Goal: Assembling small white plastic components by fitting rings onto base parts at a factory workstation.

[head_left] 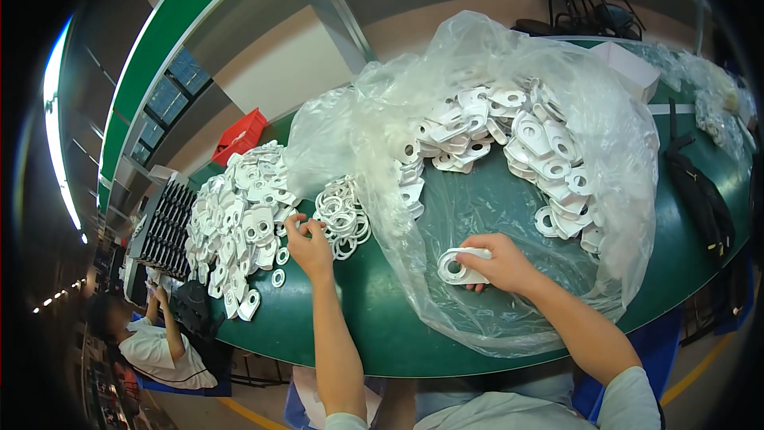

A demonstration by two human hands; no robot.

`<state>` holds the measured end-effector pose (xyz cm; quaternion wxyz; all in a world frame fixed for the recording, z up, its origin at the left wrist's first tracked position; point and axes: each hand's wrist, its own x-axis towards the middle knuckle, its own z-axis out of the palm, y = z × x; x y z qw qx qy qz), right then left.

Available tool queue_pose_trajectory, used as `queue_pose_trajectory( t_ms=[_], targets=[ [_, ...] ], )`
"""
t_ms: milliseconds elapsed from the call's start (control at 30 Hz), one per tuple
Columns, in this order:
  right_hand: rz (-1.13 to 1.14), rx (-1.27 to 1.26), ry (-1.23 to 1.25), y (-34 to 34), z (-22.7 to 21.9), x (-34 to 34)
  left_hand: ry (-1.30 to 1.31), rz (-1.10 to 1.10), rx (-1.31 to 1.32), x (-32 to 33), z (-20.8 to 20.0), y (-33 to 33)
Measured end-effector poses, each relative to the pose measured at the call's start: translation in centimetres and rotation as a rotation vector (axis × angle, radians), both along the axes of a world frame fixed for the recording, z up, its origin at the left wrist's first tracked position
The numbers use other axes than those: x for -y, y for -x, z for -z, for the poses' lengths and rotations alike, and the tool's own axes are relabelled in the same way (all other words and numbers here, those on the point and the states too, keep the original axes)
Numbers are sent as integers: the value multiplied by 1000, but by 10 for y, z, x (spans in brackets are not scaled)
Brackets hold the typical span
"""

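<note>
My right hand (501, 264) is closed on a white plastic part (461, 267), a flat piece with a large round hole at one end. It is held above the clear plastic bag (382, 215) spread on the green table. My left hand (310, 248) is at the near left edge of a pile of white rings (344, 211), its fingers curled together; anything between the fingertips is too small to make out. Left of it lies a big heap of white holed parts (259, 191). More similar white parts (533, 139) curve around inside the open bag.
Two loose rings lie near my left hand. A red bin (240, 135) stands behind the left heap, and stacked black trays (167, 227) stand at the far left. Another person (171, 350) sits there. A black strap-like item (700, 199) lies on the right side of the table.
</note>
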<state>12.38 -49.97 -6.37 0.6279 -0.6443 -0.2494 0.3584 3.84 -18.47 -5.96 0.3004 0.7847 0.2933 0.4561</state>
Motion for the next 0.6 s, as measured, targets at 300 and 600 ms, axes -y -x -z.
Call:
queue_pose_trajectory(
  t_ms=[300,600],
  targets=[
    [22,5,0,5,-5,-2,493,262,178,-23,12,7],
    [12,-13,-4,4,-5,-2,-123,-97,-318,-30,4,21]
  ],
)
